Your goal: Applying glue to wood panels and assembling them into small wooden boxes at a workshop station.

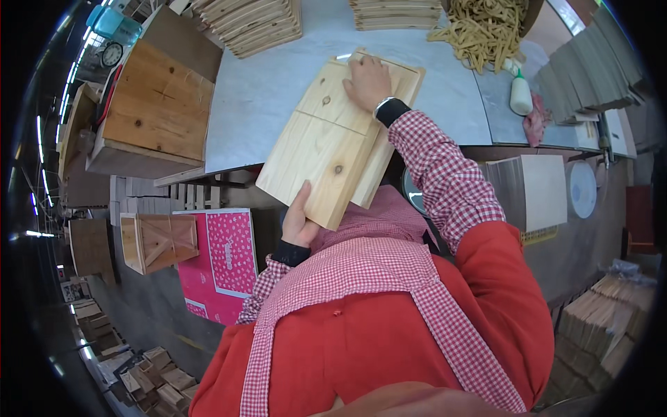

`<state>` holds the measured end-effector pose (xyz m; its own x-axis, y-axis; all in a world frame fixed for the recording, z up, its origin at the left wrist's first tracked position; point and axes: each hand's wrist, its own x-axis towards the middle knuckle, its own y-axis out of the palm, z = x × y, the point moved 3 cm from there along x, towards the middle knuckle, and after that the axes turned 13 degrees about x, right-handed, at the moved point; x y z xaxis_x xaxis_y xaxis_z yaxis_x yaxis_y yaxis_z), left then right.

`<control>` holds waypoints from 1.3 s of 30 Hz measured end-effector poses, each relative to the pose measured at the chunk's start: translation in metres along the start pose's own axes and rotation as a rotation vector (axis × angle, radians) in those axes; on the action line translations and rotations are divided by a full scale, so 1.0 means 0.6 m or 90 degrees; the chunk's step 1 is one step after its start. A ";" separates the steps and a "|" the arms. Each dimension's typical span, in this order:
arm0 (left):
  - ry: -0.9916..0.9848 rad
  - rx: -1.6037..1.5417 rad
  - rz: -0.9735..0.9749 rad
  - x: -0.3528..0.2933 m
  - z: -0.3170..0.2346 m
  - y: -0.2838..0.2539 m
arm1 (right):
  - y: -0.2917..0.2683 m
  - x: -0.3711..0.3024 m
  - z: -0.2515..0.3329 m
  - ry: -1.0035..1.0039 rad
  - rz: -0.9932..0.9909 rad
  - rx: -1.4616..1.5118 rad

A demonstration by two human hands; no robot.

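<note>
A pale knotty wooden box, with a seam line across its upper face, lies tilted in front of me, its far part over the table and its near end sticking out past the table edge. My left hand grips the near end, thumb on top and the other fingers hidden beneath. At the far end my right hand presses on the wood with bent fingers, close to a narrow gap by the rim. A second wooden layer or side shows along the right of the box.
Stacks of thin wooden panels stand at the table's back, beside a heap of yellowish strips. A white bottle and a pink cloth lie at the right. A large wooden box borders the left; below is a pink carton.
</note>
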<state>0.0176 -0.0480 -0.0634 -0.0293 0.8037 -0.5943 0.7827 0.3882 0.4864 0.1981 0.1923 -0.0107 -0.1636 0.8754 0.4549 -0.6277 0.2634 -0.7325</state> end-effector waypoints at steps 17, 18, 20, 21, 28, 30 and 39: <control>-0.029 0.056 0.045 0.031 0.022 -0.048 | -0.354 -0.197 -0.390 0.315 -0.294 -0.306; -0.030 0.055 0.041 0.029 0.024 -0.051 | -0.350 -0.196 -0.391 0.312 -0.296 -0.306; -0.031 0.054 0.032 0.029 0.025 -0.052 | -0.333 -0.198 -0.400 0.434 -0.291 -0.288; -0.028 0.053 0.030 0.031 0.024 -0.051 | -0.325 -0.198 -0.404 0.495 -0.287 -0.277; -0.032 0.031 0.018 0.025 0.023 -0.047 | -0.333 -0.224 -0.443 0.340 -0.647 0.064; -0.021 -0.002 -0.013 0.016 0.023 -0.047 | -0.338 -0.202 -0.373 0.366 -0.648 0.300; -0.033 -0.053 -0.027 0.012 0.016 -0.023 | -0.137 -0.058 -0.189 0.298 -0.355 0.686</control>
<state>0.0126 -0.0521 -0.0804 -0.0274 0.7623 -0.6466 0.7269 0.4593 0.5106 0.3418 0.1860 -0.0239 0.4579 0.8694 0.1857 -0.8523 0.3699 0.3698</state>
